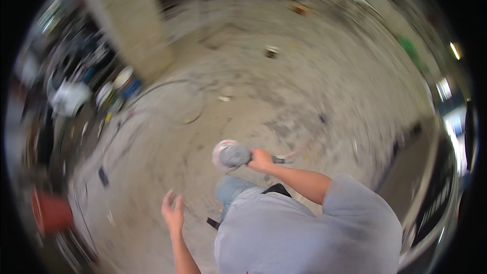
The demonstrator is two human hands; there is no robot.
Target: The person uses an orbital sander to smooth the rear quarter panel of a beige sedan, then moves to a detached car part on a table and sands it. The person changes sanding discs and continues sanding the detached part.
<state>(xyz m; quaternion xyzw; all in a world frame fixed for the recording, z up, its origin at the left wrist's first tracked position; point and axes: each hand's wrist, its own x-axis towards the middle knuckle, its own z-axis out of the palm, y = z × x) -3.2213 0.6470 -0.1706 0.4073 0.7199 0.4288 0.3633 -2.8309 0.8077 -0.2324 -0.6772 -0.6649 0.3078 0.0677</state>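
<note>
My right hand (261,160) is wrapped around the grey handle of a disc sander (235,156), held out in front of my body. The sander has a rounded grey body and a round pad with a whitish, reddish rim. A pale pinkish hose (303,148) seems to run from the handle's rear end, though blur hides its course. Off to the left, my left hand (173,210) hangs in the air over the floor, its fingers apart and nothing in them.
Dusty concrete floor (243,101) spreads ahead, with a small can (272,52) and a looping cable (195,116) on it. A pillar (129,25) rises at far left, beside buckets (123,77). A red bucket (51,212) stands left. Dark panels (413,172) line the right.
</note>
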